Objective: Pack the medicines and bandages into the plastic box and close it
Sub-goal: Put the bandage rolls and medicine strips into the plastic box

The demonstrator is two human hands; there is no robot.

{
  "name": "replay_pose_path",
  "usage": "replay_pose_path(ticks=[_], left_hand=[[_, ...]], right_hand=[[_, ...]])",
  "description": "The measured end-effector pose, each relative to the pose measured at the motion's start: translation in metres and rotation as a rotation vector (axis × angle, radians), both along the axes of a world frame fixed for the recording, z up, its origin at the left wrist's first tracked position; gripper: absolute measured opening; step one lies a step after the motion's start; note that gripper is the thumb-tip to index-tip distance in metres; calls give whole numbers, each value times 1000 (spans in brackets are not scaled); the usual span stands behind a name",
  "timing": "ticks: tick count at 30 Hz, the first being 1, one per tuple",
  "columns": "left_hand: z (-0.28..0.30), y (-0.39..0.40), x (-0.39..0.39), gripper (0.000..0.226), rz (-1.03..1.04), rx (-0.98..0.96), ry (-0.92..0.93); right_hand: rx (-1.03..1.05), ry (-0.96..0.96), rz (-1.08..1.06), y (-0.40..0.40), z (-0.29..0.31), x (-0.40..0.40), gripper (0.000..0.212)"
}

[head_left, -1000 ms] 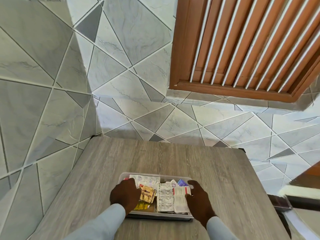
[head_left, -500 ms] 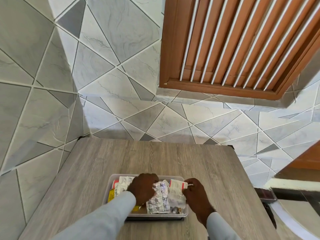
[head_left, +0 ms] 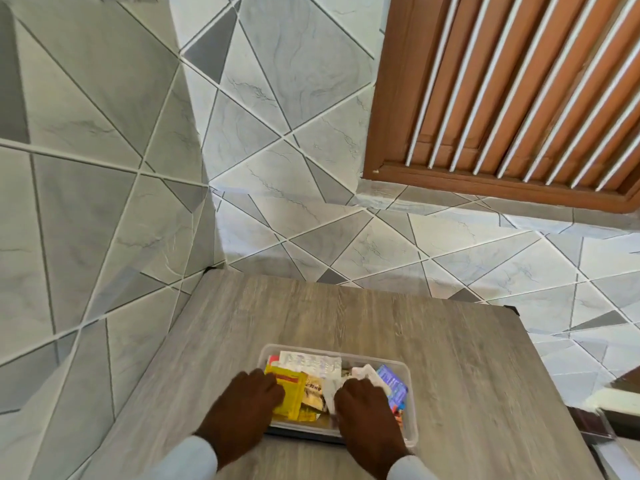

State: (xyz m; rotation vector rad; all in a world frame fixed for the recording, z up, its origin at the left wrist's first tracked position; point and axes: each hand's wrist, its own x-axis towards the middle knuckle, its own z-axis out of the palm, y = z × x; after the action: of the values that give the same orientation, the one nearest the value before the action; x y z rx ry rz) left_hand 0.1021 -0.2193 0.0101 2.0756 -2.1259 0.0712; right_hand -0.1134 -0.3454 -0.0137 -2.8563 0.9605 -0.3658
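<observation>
While both hands work inside it, the plastic box sits lidless near the front edge of the wooden table, a clear shallow rectangular tub with rounded corners, its contents showing through the walls. Its long axis runs across the view, roughly 9 to 3 o'clock, the right end swung slightly nearer the person, the open top facing up. Packed in it: a yellow sachet with a red band at the 9 o'clock side, a brownish printed packet just beside it, a silvery blister strip along the far wall at 12 o'clock, a white crumpled wrapper near the middle and a blue packet tilted against the 3 o'clock end. Left hand comes in over the near-left corner, fingers curled down onto the yellow sachet, touching it; whether it truly grips is hard to tell from the blur. Right hand is knuckles-up over the centre-right, fingers curled round the white wrapper. Pale blue sleeves cover both wrists. Out at 12 o'clock, grey marbled wall tiles with white grout meet in a corner, and a brown louvred window frame fills 1 to 2 o'clock.
</observation>
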Motion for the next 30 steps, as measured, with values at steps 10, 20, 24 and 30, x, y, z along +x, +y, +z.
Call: replay_pose_path(ticks=[10, 20, 24, 30], left_hand=[[-13, -5, 10, 21, 6, 113, -6], [-9, -23, 33, 31, 373, -30, 518], [-10, -26, 38, 40, 619, 145, 782], [-16, -33, 28, 39, 701, 233, 938]], right_hand=[[18, 161, -48, 1, 7, 6, 23], [274, -204, -629, -17, 22, -25, 27], [557, -314, -924, -22, 14, -53, 42], [720, -294, -920, -16, 14, -60, 30]])
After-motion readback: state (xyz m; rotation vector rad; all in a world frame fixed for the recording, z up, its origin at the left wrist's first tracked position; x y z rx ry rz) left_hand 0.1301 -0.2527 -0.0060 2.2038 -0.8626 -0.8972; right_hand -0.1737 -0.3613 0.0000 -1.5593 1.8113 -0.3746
